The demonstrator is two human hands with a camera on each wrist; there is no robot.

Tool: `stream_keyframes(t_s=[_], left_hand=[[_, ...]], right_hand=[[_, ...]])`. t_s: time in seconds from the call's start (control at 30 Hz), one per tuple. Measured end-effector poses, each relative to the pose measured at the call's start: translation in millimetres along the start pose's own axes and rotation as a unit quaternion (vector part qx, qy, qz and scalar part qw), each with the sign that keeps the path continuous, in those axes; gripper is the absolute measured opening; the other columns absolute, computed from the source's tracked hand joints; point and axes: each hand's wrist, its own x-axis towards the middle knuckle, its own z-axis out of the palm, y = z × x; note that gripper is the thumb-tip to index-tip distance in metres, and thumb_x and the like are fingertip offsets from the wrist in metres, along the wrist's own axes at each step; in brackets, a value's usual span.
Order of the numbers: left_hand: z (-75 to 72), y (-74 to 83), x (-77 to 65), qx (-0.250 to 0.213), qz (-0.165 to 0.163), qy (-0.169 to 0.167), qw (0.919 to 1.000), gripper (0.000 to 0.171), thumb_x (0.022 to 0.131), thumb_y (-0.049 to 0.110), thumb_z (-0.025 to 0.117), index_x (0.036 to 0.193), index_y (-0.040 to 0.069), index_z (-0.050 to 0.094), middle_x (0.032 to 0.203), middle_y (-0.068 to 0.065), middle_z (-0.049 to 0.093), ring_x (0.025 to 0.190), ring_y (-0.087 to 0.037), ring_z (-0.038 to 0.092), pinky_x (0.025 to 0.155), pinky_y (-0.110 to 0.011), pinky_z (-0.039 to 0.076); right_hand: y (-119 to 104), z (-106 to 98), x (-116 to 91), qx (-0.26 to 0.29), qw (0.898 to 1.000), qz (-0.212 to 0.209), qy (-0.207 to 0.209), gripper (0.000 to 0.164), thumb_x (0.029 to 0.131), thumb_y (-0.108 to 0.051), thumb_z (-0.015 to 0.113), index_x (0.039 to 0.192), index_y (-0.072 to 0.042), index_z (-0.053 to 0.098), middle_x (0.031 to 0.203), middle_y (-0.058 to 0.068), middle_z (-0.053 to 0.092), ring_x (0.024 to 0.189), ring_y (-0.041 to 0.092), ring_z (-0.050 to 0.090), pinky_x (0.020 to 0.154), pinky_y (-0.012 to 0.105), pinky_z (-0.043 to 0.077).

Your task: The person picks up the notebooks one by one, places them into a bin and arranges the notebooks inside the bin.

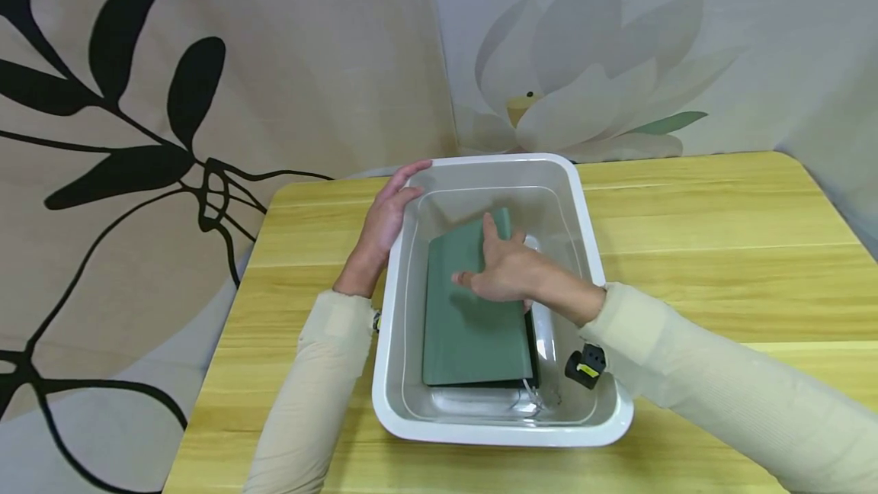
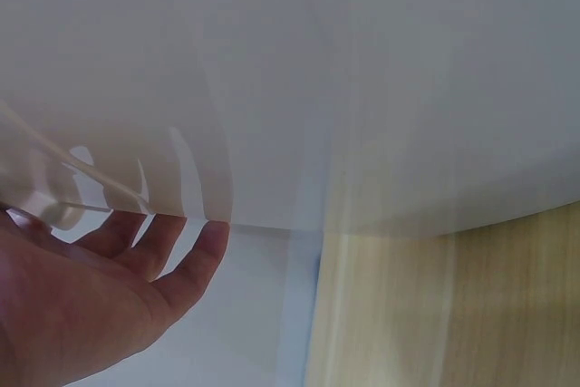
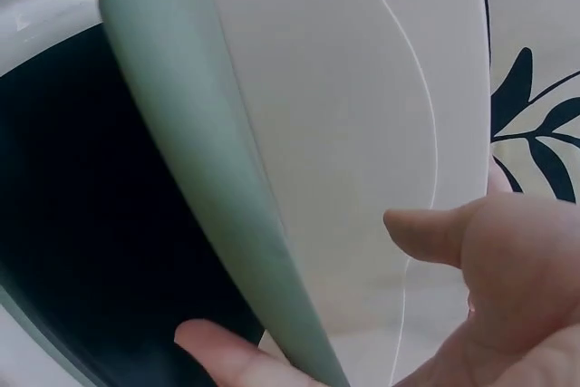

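A white plastic basin (image 1: 504, 437) stands on the wooden table. My left hand (image 1: 387, 212) grips its far left rim, thumb over the edge; in the left wrist view its fingertips (image 2: 213, 237) touch the basin's edge. Inside lies a green notebook-like cover (image 1: 473, 338), slightly tilted, with a black layer under its right edge. My right hand (image 1: 511, 269) is over the cover's right side, with index finger and thumb stretched out. The right wrist view has the cover's rounded green edge (image 3: 195, 133) and dark side (image 3: 91, 197), with one finger by it and the thumb apart.
Something clear and glossy (image 1: 544, 338) shows beside the cover in the basin; its kind cannot be made out. The wooden table (image 1: 720, 250) extends to both sides. Behind it hangs a cloth backdrop (image 1: 329, 59) printed with leaves and a flower.
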Motion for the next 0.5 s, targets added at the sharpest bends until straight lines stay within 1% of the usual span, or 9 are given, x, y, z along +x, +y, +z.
stream_keyframes(t_s=[0.1, 0.2, 0.37, 0.5], left_hand=[[-0.6, -0.5, 0.1, -0.004, 0.003, -0.005, 1.0, 0.039, 0.096, 0.021, 0.04, 0.133, 0.027, 0.05, 0.13, -0.004, 0.048, 0.115, -0.037, 0.047, 0.086, -0.054, 0.047], [-0.9, -0.9, 0.4, -0.011, 0.005, -0.007, 0.9999, 0.039, 0.096, 0.02, 0.039, 0.133, 0.026, 0.049, 0.13, -0.005, 0.048, 0.116, -0.038, 0.047, 0.088, -0.055, 0.046], [-1.1, -1.8, 0.5, -0.021, 0.006, -0.014, 0.9997, 0.038, 0.097, 0.02, 0.036, 0.133, 0.027, 0.049, 0.131, -0.005, 0.048, 0.117, -0.039, 0.046, 0.09, -0.058, 0.044], [-1.7, -2.2, 0.3, -0.021, 0.006, -0.023, 0.9995, 0.038, 0.098, 0.021, 0.036, 0.134, 0.027, 0.048, 0.132, -0.006, 0.047, 0.117, -0.039, 0.046, 0.088, -0.055, 0.046]], right_hand=[[0.5, 0.4, 0.7, -0.015, 1.0, 0.005, -0.003, 0.102, 0.086, -0.051, 0.057, 0.148, -0.016, -0.017, 0.148, 0.033, -0.009, 0.076, 0.031, 0.06, 0.048, 0.033, 0.052], [0.7, 0.5, 1.4, -0.025, 1.0, 0.009, -0.003, 0.102, 0.086, -0.053, 0.056, 0.148, -0.016, -0.017, 0.148, 0.034, -0.008, 0.07, 0.03, 0.059, 0.048, 0.034, 0.052], [1.0, 0.0, 1.3, -0.033, 0.999, 0.014, -0.005, 0.102, 0.087, -0.053, 0.055, 0.147, -0.016, -0.018, 0.148, 0.034, -0.009, 0.073, 0.031, 0.06, 0.047, 0.034, 0.052], [1.1, -0.2, 1.3, -0.045, 0.999, 0.022, -0.008, 0.102, 0.087, -0.054, 0.054, 0.147, -0.016, -0.019, 0.148, 0.035, -0.008, 0.082, 0.037, 0.059, 0.049, 0.034, 0.053]])
